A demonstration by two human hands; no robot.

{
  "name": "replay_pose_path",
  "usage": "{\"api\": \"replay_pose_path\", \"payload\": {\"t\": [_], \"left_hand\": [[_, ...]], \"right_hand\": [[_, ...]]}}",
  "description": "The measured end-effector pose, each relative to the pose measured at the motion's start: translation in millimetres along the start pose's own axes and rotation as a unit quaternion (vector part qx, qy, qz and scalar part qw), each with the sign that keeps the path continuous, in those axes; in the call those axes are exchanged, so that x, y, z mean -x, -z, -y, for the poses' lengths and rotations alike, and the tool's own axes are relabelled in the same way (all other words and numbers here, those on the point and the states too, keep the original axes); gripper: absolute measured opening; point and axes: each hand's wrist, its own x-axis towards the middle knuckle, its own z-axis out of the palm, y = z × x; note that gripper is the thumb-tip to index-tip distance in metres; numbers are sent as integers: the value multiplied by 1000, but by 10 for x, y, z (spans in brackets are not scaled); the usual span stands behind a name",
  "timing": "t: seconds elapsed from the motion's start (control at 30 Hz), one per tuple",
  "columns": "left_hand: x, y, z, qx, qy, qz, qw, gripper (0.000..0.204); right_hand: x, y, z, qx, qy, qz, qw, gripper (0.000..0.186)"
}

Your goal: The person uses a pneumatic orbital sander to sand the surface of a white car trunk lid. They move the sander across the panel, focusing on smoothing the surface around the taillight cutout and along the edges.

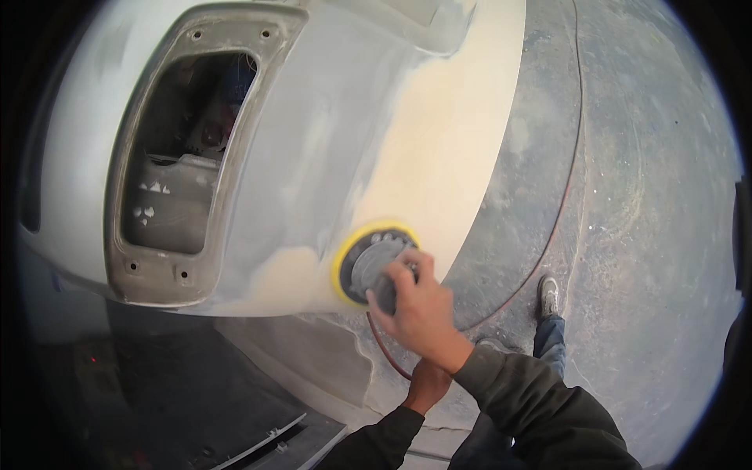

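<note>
Sander (370, 266), round and yellow-rimmed, sits near the bottom of a curved panel (309, 129). On the left is a long, dull-edged hole (184, 157), then smooth gray and tan patches (427, 149). The right hand (421, 309)'s grip is clamped on the sander. The left hand (429, 385) is at the thin red hose (565, 193); I cannot tell its grip. Scuffed gray floor (654, 204) lies right.

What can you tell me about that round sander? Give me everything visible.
The sander is round, with a bright yellow rim, a dark disc inside it and a grey, plastic-looking body, slightly blurred. It sits against the curved panel near the panel's lower edge. The right hand has its grip over the body. A reddish hose shows just below; any joint is hidden.
</note>
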Motion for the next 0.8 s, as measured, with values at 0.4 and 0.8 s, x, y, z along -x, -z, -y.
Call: {"api": "replay_pose_path", "payload": {"t": [0.4,0.8], "left_hand": [[-1257,397,-1435,-3,70,-13,997,61],[-1636,158,-1576,-17,114,-46,992,50]], "right_hand": [[-1474,570,-746,-4,-39,-88,995,47],[-1778,845,-1288,-16,-108,-50,993,52]]}}
